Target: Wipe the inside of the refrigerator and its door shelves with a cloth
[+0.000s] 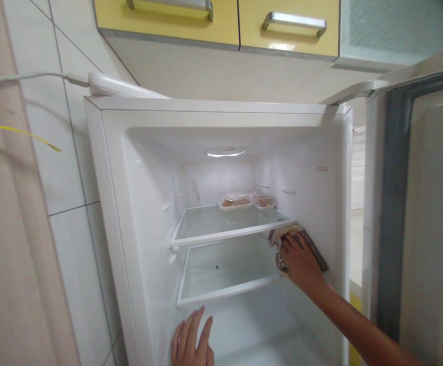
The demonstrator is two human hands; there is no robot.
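Note:
Inside the fridge (221,105), my right hand (301,262) holds a brown and beige patterned cloth (313,248) against the right inner wall, close to the right ends of the glass shelves. The fingers lie over the cloth and cover part of it. Low in the view, my left hand (193,338) is raised with its fingers apart and nothing in it, in front of the lower shelf (229,292). Above that, the upper glass shelf (221,223) carries clear-wrapped food trays (236,202) at its back.
The fridge door (392,213) stands open on the right. Yellow cabinets (290,30) with metal handles hang above. A white device with a cable (118,86) lies on the fridge top. A tiled wall (69,152) and a pinkish curtain-like surface (11,229) are at left.

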